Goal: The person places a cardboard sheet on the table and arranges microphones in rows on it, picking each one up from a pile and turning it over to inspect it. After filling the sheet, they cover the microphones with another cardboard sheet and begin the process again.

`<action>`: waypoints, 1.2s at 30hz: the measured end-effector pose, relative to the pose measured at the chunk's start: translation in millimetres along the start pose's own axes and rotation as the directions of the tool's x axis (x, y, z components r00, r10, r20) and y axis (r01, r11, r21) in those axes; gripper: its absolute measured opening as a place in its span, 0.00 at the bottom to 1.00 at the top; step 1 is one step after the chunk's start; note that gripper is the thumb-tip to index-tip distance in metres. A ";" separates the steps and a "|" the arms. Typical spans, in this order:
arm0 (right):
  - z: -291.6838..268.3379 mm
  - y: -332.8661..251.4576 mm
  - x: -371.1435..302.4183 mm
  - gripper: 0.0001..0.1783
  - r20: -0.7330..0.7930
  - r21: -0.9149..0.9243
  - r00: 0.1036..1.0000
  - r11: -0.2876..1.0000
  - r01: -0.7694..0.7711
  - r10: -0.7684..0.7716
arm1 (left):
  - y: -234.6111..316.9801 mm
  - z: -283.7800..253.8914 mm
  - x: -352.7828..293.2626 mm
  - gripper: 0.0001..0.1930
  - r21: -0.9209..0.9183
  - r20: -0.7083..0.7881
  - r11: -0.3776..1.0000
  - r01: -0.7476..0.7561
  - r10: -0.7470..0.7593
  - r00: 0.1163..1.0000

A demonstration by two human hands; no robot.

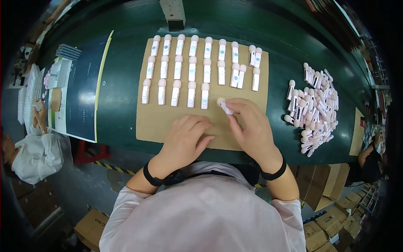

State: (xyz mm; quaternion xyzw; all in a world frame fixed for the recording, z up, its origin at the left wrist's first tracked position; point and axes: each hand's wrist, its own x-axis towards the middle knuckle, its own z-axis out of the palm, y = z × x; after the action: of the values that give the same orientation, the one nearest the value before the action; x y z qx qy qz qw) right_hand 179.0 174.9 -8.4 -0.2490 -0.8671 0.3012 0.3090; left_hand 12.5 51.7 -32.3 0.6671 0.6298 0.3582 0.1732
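Note:
My right hand (252,124) pinches a small white wand with a round pale-pink head (226,106) between thumb and fingers, above the cardboard sheet (155,122). The wand is tilted, its head pointing away to the left. My left hand (186,136) is over the near part of the cardboard, fingers loosely bent and thumb apart, with nothing visible in it. Beyond my hands, several like wands (192,72) lie in three rows, heads pointing away, most showing a blue oval. At the right ends of the two farther rows, some wands (238,76) lie close together in pairs.
To the right, a loose heap of the same wands (312,109) lies on the green table (119,88). A dark sheet with a yellow edge (86,88) lies left. A metal post (173,14) stands behind. Co-workers sit at left (37,155) and right. Cartons (94,229) stand below.

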 end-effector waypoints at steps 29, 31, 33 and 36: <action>-43.3 21.1 -42.9 0.12 -0.066 -0.347 0.991 0.928 -0.135 0.119 | 8.5 -6.8 12.0 0.14 0.163 0.200 0.986 -0.039 0.006 0.980; -64.3 34.7 -58.5 0.11 -0.176 -0.417 0.974 0.886 -0.202 0.139 | 9.4 -5.8 16.8 0.14 0.165 0.201 0.985 -0.049 0.015 0.979; -83.8 47.3 -68.6 0.11 -0.275 -0.463 0.951 0.848 -0.259 0.141 | 9.4 -6.4 19.1 0.14 0.170 0.185 0.984 -0.057 0.024 0.982; -103.7 57.8 -72.5 0.11 -0.397 -0.556 0.897 0.727 -0.402 0.193 | 15.3 -4.0 24.4 0.13 0.157 0.165 0.985 -0.071 0.045 0.985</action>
State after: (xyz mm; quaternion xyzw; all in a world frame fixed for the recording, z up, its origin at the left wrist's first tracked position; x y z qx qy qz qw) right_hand 314.1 208.4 -10.4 -0.5190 -0.8047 -0.0008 0.2883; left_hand 19.6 72.1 -12.8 0.7237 0.6212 0.2557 0.1581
